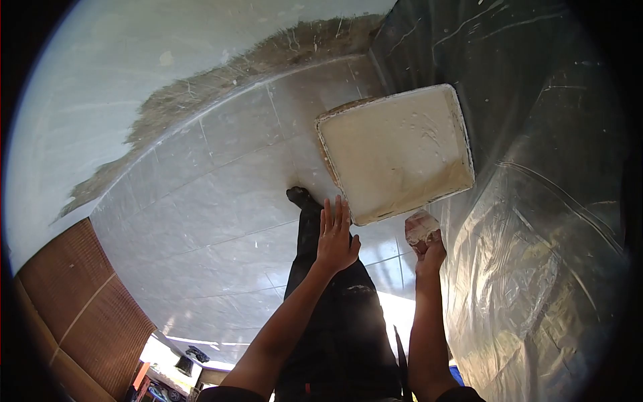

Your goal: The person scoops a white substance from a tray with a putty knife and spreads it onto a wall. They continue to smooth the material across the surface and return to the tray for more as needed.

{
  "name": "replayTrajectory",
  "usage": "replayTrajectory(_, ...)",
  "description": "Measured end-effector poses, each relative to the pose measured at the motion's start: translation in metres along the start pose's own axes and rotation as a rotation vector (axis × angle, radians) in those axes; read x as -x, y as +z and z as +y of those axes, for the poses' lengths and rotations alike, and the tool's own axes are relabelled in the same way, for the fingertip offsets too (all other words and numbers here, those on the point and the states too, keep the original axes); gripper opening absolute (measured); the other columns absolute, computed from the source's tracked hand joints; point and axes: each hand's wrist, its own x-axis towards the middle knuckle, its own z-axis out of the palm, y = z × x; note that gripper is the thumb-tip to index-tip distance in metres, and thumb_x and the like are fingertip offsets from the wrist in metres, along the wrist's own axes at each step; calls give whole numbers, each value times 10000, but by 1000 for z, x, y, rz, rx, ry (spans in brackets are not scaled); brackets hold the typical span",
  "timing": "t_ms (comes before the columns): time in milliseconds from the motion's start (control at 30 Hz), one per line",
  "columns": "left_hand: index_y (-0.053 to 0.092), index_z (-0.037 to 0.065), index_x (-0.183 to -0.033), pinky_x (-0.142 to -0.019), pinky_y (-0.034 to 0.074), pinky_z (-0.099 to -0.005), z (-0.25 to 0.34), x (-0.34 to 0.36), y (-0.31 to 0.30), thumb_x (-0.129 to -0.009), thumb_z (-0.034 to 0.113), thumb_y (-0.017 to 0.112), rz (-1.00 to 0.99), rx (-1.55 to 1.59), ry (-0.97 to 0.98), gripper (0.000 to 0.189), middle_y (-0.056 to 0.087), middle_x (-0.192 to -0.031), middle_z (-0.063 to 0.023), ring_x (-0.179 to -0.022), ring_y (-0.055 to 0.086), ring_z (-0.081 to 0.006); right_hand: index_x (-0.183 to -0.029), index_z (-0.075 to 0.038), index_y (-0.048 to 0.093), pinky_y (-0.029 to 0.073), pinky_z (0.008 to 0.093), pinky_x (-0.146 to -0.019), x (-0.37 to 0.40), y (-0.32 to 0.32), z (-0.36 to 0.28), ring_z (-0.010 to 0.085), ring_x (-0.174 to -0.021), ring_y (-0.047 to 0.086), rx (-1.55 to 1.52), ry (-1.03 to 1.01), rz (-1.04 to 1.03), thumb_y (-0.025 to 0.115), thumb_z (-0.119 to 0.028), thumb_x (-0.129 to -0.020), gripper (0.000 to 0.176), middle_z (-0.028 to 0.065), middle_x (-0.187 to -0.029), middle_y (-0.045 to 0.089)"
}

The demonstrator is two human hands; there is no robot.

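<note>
My left hand (pixel 335 241) is held out flat, its fingers stretched and nothing in it. It hovers over my dark trouser leg, fingertips near the lower left corner of a large square box (pixel 467 144). The box's top shows a pale, smeared, plaster-like surface with a dirty rim. My right hand (pixel 430 253) grips a rounded, pale lump with brownish-pink patches (pixel 420 226), coated in whitish residue; I cannot tell its kind. It is just below the box's lower right edge.
A dusty grey tiled floor (pixel 194 221) lies below. The pale wall (pixel 134 60) has a rough, bare brown strip along its base. Clear plastic sheeting (pixel 509 268) hangs at the right. A brown corrugated panel (pixel 87 295) stands at the lower left. My dark foot (pixel 298 194) is beside the box.
</note>
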Motion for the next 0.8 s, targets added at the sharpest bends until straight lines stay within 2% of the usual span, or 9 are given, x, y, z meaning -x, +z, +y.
replayTrajectory(33,104,-56,-1566,-1226,95,-583,0,1,2,-822,167,604,1,7,-3,924,111,-1638,-284,-1512,27,-511,-1392,15,499,579,420,-925,0,-4,-5,294,-1158,654,6,-4,1,426,-82,-931,477,160,-1347,589)
replayTrajectory(100,98,-56,-1567,-1225,97,-584,0,0,7,-829,167,598,-1,11,-25,919,104,-1639,-285,-1510,29,-516,-1446,-20,449,557,433,-965,-3,-12,-16,298,-1186,643,-140,-160,-240,411,-79,-911,540,163,-1380,568)
replayTrajectory(233,95,-71,-1562,-1224,95,-582,6,-4,14,-842,174,588,22,62,-36,906,103,-1635,-294,-1509,26,-517,-1478,-32,416,555,426,-971,-14,17,-29,298,-1222,625,-34,-82,-328,411,-50,-884,593,162,-1401,555)
replayTrajectory(367,32,-84,-1559,-1227,109,-557,9,-4,18,-823,152,637,20,49,-77,982,77,-1633,-302,-1511,29,-511,-1359,-12,550,582,394,-899,-7,1,-15,258,-1130,654,67,66,75,444,-8,-934,438,118,-1313,597)
replayTrajectory(400,31,-81,-1560,-1226,112,-558,11,-2,18,-821,145,638,18,60,-96,983,75,-1632,-304,-1511,30,-511,-1359,-12,550,582,394,-899,-6,-16,-7,258,-1130,654,72,65,77,444,-8,-934,438,118,-1313,597)
replayTrajectory(500,18,-75,-1563,-1226,124,-548,16,-3,18,-821,140,640,43,110,-116,992,74,-1632,-306,-1513,33,-505,-1348,-16,562,574,355,-840,-14,-49,6,215,-1017,665,227,-165,78,476,-105,-997,372,103,-1193,646)
replayTrajectory(600,31,-88,-1559,-1225,116,-565,19,-3,21,-836,168,627,49,162,-145,971,86,-1629,-310,-1510,28,-511,-1249,31,595,499,316,-905,20,-26,-36,161,-1050,623,548,-479,-142,507,0,-977,288,112,-1126,676)
replayTrajectory(700,5,-70,-1566,-1226,133,-551,20,-3,25,-844,163,623,73,186,-145,979,80,-1630,-309,-1510,54,-506,-1162,-54,653,500,423,-854,27,32,-92,355,-977,651,1153,-925,-357,565,4,-916,268,178,-1038,670)
replayTrajectory(800,-5,-59,-1570,-1225,158,-532,22,-4,23,-849,154,625,40,275,-180,981,87,-1631,-305,-1511,97,-492,-1125,-87,661,500,478,-841,15,81,-132,376,-940,646,1586,-1053,-595,564,3,-875,282,188,-982,676)
